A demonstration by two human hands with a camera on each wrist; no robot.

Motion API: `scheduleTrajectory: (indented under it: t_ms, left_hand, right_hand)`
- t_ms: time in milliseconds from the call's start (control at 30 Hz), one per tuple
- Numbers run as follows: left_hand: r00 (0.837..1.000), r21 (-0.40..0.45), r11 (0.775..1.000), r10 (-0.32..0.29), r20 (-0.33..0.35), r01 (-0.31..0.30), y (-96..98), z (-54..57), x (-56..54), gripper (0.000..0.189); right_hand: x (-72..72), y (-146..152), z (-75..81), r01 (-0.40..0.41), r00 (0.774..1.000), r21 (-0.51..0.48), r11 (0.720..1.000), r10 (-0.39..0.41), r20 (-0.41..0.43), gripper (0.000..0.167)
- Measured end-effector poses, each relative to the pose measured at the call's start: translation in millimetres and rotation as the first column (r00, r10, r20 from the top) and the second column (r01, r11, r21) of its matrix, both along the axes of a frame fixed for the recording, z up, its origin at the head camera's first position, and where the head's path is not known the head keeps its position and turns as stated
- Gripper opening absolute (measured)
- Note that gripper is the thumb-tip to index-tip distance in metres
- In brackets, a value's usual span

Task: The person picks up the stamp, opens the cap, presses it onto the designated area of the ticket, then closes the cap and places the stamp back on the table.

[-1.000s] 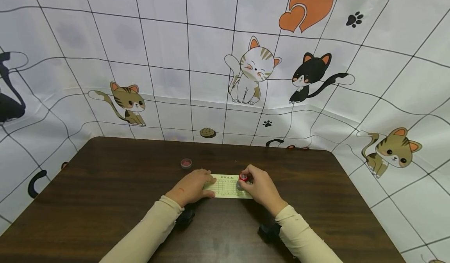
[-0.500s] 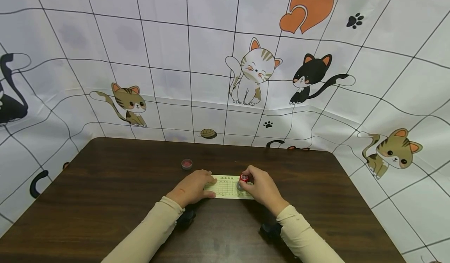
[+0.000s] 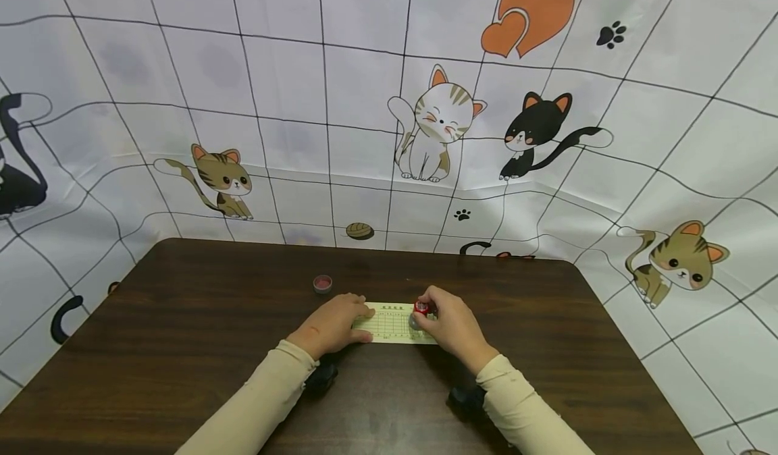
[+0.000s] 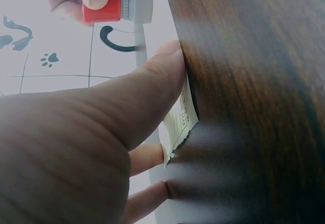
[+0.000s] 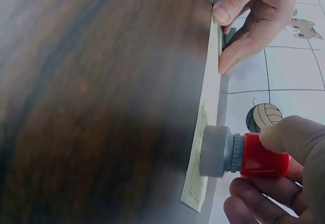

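Observation:
A pale yellow printed paper slip (image 3: pixel 392 323) lies flat on the dark wooden table, its ruled grid partly covered. My left hand (image 3: pixel 331 325) presses down its left end with thumb and fingers extended; in the left wrist view the thumb (image 4: pixel 157 76) lies along the slip's near edge, by a torn end. My right hand (image 3: pixel 452 323) pinches a red and grey stamp (image 5: pixel 264 155) by its red handle. The stamp stands upright, its wide grey base against the right part of the slip in the right wrist view. The mark under the base is hidden.
A small round tin with a reddish inside (image 3: pixel 323 283) sits on the table (image 3: pixel 231 306), beyond my left hand. Behind the table hangs a white sheet (image 3: pixel 292 138) with a cat print. Dark devices (image 3: pixel 467 399) are under both wrists.
Both hands, the slip and the stamp stay in place; only the head view shifts very slightly.

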State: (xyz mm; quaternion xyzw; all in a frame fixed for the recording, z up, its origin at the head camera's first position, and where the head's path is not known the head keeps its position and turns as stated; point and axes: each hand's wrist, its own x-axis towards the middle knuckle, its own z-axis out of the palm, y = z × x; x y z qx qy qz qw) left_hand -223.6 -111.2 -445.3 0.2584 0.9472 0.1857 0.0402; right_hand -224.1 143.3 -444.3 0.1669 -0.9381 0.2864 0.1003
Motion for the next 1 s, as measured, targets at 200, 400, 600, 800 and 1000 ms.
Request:
scheduleTrajectory:
  t_ms: [200,400,600,800,1000]
  left_hand:
    - [1.000,0.000,1.000,0.001,0.007,-0.001,0.5,-0.4,1.8,0.049]
    - [1.000,-0.009,1.000,0.012,0.009,-0.012,0.9,1.6,2.9,0.049]
    - [1.000,-0.002,1.000,-0.001,0.001,0.001,0.8,1.6,2.5,0.049]
    - [1.000,0.012,1.000,-0.010,0.004,0.010,0.9,0.4,1.5,0.049]
    - [1.000,0.020,1.000,-0.008,0.002,0.008,1.2,-0.2,2.4,0.049]
  right_hand:
    - [3.5,-0.9,2.4,0.010,1.000,0.009,1.000,-0.010,0.001,0.016]
    - [4.7,-1.8,3.5,0.015,1.000,0.024,1.000,-0.014,-0.021,0.016]
    - [5.2,-1.8,4.1,0.020,1.000,0.008,1.000,-0.020,-0.017,0.017]
    - [4.4,-0.5,1.9,0.019,1.000,0.003,1.000,-0.019,-0.013,0.017]
    - [2.2,-0.1,-0.2,0.012,1.000,0.012,1.000,-0.012,-0.011,0.016]
